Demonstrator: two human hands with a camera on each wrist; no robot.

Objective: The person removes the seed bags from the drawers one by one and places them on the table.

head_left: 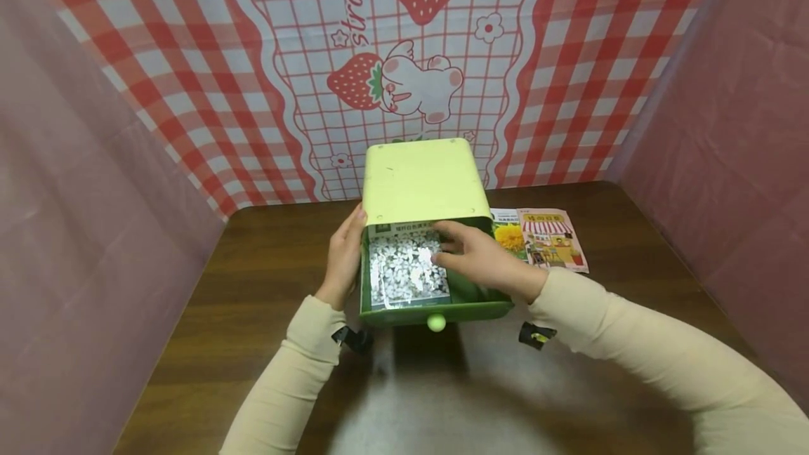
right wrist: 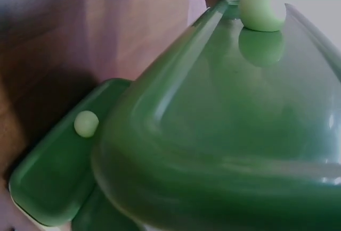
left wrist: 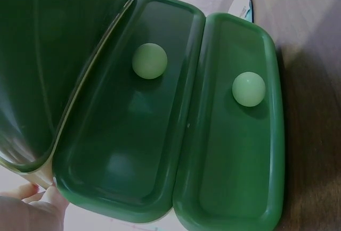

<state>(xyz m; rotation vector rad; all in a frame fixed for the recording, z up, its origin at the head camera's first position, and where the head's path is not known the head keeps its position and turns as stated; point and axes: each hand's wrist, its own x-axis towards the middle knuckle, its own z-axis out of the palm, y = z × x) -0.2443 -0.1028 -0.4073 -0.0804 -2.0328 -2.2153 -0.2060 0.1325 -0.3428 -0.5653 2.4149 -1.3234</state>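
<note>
Brown wood-look surface (head_left: 208,314) runs from the left up to the small cabinet (head_left: 425,177), giving the left forearm room to lie alongside. The left hand (head_left: 343,255) has its fingers laid against the cabinet's left side, near the front edge, apparently steadying it. The flower-patterned packet (head_left: 404,272) lies in the pulled-out top drawer (head_left: 392,317), near its left wall, its printed header at the cabinet's mouth. The packet looks light, thin and probably slippery, with a glossy clear face; a firm squeeze might crease it. Its right edge seems the best place to take hold, since drawer floor shows beyond it, leaving space for fingertips. The left edge and the overhanging cabinet top look tighter. The round knob (head_left: 436,323) sits on the drawer front, which is a low lip to clear. The right hand (head_left: 483,258) reaches over the packet's upper right, fingers bent; whether they pinch it I cannot tell. Farther right, two printed packs (head_left: 553,239) lie beside the cabinet.
</note>
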